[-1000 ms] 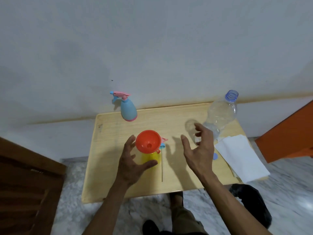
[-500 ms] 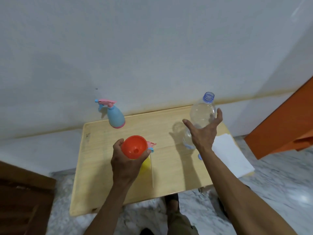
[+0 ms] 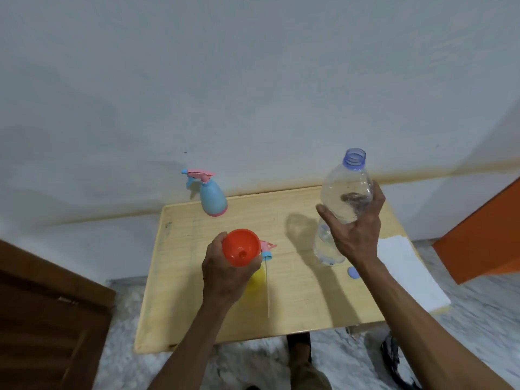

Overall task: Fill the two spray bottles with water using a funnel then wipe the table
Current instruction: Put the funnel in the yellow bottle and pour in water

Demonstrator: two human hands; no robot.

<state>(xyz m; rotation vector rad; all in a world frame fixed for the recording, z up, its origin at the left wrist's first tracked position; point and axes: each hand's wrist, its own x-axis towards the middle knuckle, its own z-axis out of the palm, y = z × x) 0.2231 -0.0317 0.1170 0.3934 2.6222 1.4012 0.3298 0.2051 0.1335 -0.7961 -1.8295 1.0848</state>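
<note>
Left hand (image 3: 225, 277) grasping yellow spray bottle (image 3: 256, 278) topped by orange funnel (image 3: 241, 247); right hand (image 3: 356, 235) grasping uncapped water bottle (image 3: 344, 192) above counter (image 3: 295, 305); blue cap (image 3: 352, 272), loose sprayer head (image 3: 267, 249), white cloth (image 3: 408, 274), blue spray bottle (image 3: 211, 197) at rear.

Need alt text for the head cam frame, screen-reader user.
A person's right hand grips an uncapped clear water bottle while the left hand holds an orange funnel on a yellow spray bottle. A blue spray bottle stands behind on the wooden table.
</note>
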